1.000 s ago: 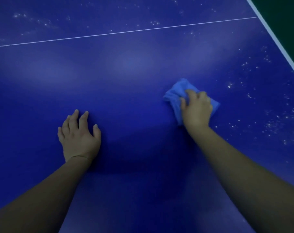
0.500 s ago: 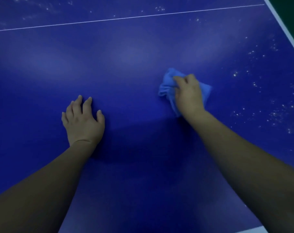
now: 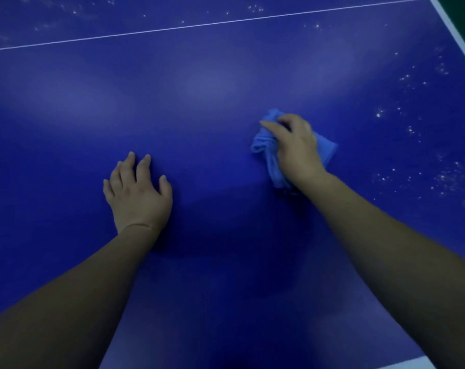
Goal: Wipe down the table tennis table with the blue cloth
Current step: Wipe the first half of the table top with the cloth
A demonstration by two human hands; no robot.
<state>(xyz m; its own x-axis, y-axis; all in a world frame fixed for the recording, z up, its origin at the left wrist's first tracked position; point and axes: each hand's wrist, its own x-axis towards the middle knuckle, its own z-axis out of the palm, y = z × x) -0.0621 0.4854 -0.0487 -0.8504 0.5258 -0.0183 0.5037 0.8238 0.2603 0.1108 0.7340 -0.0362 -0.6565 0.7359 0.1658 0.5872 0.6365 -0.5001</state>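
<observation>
The dark blue table tennis table (image 3: 212, 83) fills the head view. A crumpled blue cloth (image 3: 267, 149) lies on it right of centre. My right hand (image 3: 296, 146) lies on top of the cloth with fingers curled into its folds and grips it against the surface. Left of centre, my left hand (image 3: 138, 191) rests flat on the table, fingers spread and straight, holding nothing. White specks (image 3: 444, 179) dot the surface to the right of the cloth and along the far side.
A thin white line (image 3: 199, 25) crosses the table at the far side. The white edge stripe (image 3: 455, 27) runs down the right, with dark green floor beyond it. A white stripe (image 3: 410, 364) shows at the near bottom right.
My right hand has slid the cloth to the left across the table, bunching it more tightly. The left hand has stayed planted; the camera has tilted a little.
</observation>
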